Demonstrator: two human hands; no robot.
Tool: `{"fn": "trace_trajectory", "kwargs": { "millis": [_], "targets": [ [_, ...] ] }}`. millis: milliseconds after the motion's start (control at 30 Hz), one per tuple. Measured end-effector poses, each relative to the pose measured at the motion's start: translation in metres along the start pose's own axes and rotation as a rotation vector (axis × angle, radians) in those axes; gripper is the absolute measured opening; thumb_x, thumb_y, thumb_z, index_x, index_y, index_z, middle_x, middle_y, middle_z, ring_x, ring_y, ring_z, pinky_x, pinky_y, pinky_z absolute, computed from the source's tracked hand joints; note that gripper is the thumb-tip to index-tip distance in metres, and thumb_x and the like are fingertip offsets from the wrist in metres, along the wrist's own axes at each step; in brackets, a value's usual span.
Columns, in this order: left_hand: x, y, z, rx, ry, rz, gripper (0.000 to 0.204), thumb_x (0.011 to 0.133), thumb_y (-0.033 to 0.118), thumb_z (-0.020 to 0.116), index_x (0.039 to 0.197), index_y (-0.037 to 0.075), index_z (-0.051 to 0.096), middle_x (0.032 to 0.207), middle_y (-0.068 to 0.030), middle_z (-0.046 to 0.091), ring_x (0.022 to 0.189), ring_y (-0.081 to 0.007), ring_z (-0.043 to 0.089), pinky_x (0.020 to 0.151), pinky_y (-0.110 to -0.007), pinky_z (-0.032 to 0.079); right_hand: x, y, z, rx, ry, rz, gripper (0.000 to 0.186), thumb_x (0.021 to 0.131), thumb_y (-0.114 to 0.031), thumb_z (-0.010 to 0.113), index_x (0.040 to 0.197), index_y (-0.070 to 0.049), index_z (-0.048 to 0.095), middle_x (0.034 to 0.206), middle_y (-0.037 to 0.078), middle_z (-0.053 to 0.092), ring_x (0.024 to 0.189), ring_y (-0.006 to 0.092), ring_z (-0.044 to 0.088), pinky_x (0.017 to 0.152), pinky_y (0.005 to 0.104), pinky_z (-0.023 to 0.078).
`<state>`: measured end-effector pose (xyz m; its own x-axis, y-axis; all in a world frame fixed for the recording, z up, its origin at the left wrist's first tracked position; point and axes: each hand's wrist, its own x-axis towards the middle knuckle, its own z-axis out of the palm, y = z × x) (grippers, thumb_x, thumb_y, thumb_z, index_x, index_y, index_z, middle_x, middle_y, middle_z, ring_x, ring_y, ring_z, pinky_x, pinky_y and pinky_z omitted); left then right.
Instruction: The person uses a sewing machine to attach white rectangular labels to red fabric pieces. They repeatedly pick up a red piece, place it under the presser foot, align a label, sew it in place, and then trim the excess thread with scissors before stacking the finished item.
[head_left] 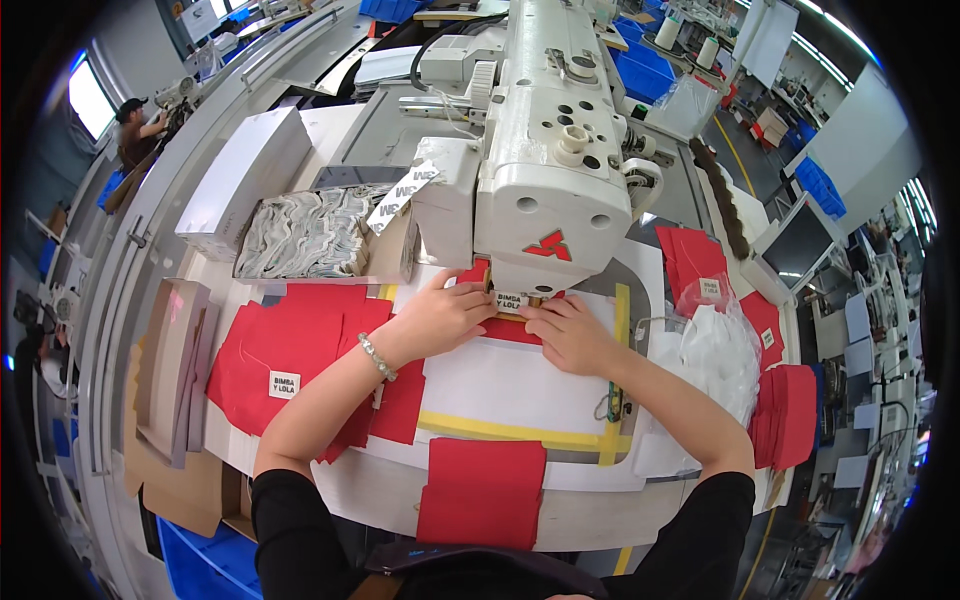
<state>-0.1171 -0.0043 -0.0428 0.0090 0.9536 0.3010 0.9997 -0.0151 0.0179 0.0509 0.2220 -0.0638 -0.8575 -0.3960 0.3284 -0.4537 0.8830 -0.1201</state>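
Observation:
My left hand rests with bent, spread fingers at the left side of a small white printed label under the white sewing machine head. My right hand presses at the label's right side, fingers apart and bent. Both touch the small holder around the label, above a red fabric piece on a white sheet edged with yellow tape. Red pieces with a white label lie left of my left arm. Another red stack sits at the front edge. What lies under my fingertips is partly hidden.
A box of white labels, a long white box and an open carton stand left. Right are a plastic bag, red stacks and a screen. A person works at far left.

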Motion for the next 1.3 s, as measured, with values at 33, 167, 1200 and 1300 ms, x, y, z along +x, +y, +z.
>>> {"fn": "trace_trajectory", "kwargs": {
  "millis": [33, 167, 1200, 1300],
  "targets": [
    [0.004, -0.001, 0.002, 0.017, -0.014, 0.022, 0.033, 0.083, 0.028, 0.072, 0.113, 0.014, 0.069, 0.12, 0.0014, 0.068, 0.112, -0.0144, 0.06, 0.102, -0.042, 0.037, 0.0, 0.0, 0.0, 0.005, 0.003, 0.007, 0.035, 0.076, -0.01, 0.064, 0.111, -0.008, 0.06, 0.127, 0.007, 0.061, 0.11, 0.0258, 0.055, 0.095, 0.0408, 0.04],
    [0.01, -0.01, 0.013, 0.001, -0.019, 0.087, 0.024, 0.087, 0.027, 0.065, 0.108, 0.016, 0.068, 0.117, 0.0042, 0.067, 0.115, -0.0142, 0.058, 0.093, -0.036, 0.039, 0.0, -0.001, -0.002, 0.016, 0.018, 0.025, 0.033, 0.076, -0.009, 0.063, 0.109, -0.009, 0.06, 0.125, 0.006, 0.062, 0.109, 0.0256, 0.055, 0.094, 0.0406, 0.04],
    [0.014, -0.023, 0.022, -0.086, 0.053, 0.122, 0.024, 0.085, 0.028, 0.071, 0.108, 0.02, 0.071, 0.114, 0.0067, 0.069, 0.108, -0.0148, 0.06, 0.085, -0.038, 0.045, 0.002, -0.003, 0.0, 0.068, 0.122, 0.108, 0.026, 0.078, -0.009, 0.064, 0.103, -0.009, 0.058, 0.119, 0.002, 0.066, 0.102, 0.0224, 0.057, 0.09, 0.0401, 0.04],
    [0.013, -0.022, 0.024, -0.053, 0.063, 0.122, 0.023, 0.085, 0.03, 0.071, 0.107, 0.021, 0.072, 0.113, 0.0088, 0.069, 0.108, -0.0121, 0.06, 0.085, -0.038, 0.042, 0.003, -0.002, 0.002, 0.055, 0.129, 0.087, 0.027, 0.079, -0.009, 0.064, 0.105, -0.009, 0.058, 0.117, 0.003, 0.066, 0.101, 0.0226, 0.058, 0.088, 0.0394, 0.04]
  ]
}}
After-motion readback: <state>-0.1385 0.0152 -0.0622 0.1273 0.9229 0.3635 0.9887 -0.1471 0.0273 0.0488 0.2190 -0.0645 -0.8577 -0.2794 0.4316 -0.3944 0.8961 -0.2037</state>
